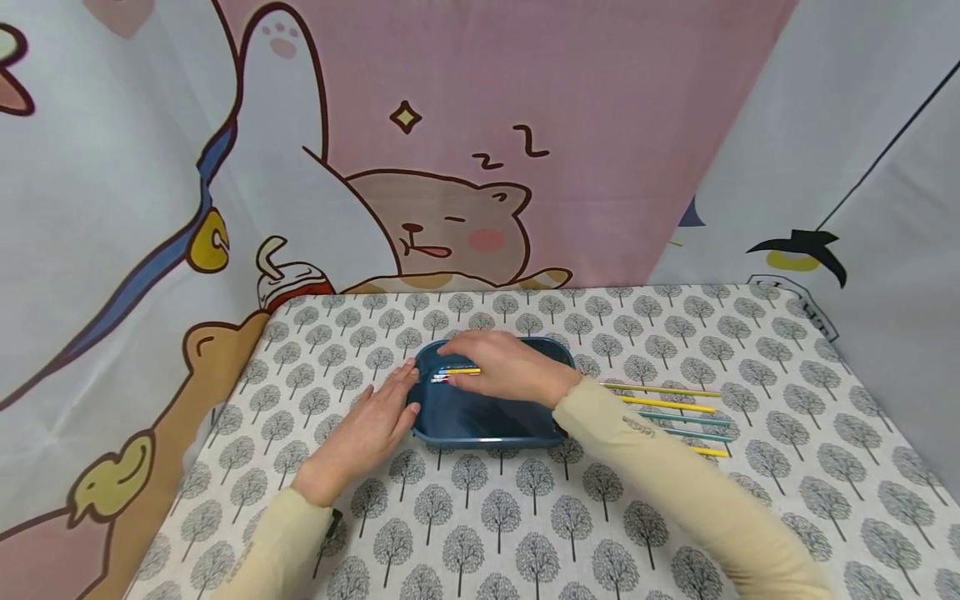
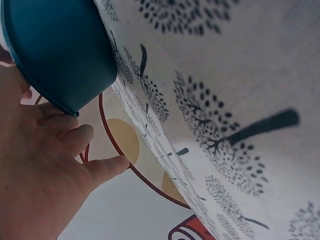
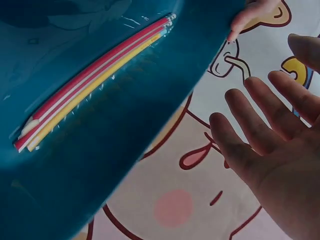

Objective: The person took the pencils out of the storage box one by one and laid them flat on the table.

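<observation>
A dark blue-teal tray point(image 1: 495, 442) with raised sides stands on the patterned cloth. Inside it lie a few pencils point(image 3: 95, 82), red-and-white and yellow, side by side in the right wrist view. My right hand point(image 1: 517, 367) is over the tray and hides part of the pencils in the head view. Its fingers are loosely extended and apart from them, with nothing held, as the right wrist view shows. With fingers mostly straight, my left hand point(image 1: 372, 427) rests against the tray's left rim. In the left wrist view its fingers point(image 2: 60, 125) touch that rim.
Several more pencils point(image 1: 667, 404), yellow and teal, lie roughly parallel on the tree-print cloth point(image 1: 465, 533) to the right of the tray, partly behind the right sleeve point(image 1: 675, 483). A cartoon-printed curtain point(image 1: 585, 125) stands behind the table and along its sides.
</observation>
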Available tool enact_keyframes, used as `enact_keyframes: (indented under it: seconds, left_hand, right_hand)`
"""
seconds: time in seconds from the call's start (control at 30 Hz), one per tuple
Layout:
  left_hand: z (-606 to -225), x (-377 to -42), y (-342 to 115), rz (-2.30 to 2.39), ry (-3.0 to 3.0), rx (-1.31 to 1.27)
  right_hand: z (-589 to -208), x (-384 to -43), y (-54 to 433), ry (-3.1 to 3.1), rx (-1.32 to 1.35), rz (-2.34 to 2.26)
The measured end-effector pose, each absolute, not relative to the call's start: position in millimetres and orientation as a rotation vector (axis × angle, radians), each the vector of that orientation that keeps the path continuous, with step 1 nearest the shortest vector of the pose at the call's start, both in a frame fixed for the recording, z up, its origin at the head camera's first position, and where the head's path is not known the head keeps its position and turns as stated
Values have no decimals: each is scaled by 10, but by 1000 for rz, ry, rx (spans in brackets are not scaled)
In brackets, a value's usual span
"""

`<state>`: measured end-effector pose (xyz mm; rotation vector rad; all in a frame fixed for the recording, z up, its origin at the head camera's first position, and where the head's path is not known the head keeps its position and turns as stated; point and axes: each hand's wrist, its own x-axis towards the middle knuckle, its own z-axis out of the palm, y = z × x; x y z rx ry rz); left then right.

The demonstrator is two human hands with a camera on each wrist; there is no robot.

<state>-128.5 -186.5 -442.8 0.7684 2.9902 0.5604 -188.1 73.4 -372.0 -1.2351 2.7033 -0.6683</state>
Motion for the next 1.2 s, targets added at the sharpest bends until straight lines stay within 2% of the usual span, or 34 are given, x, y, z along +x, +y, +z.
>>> enact_keyframes:
  seconds: [0.53,1.2]
  left_hand:
    - [-4411,-1287,-1870,554,2982,771]
    - [-4428,-1279,-1867,564,2988,764]
  right_hand:
    - [-3972,-2069,606,2624,-1141,-605]
    - [-4261,-2149,562,2595,-1067,-568]
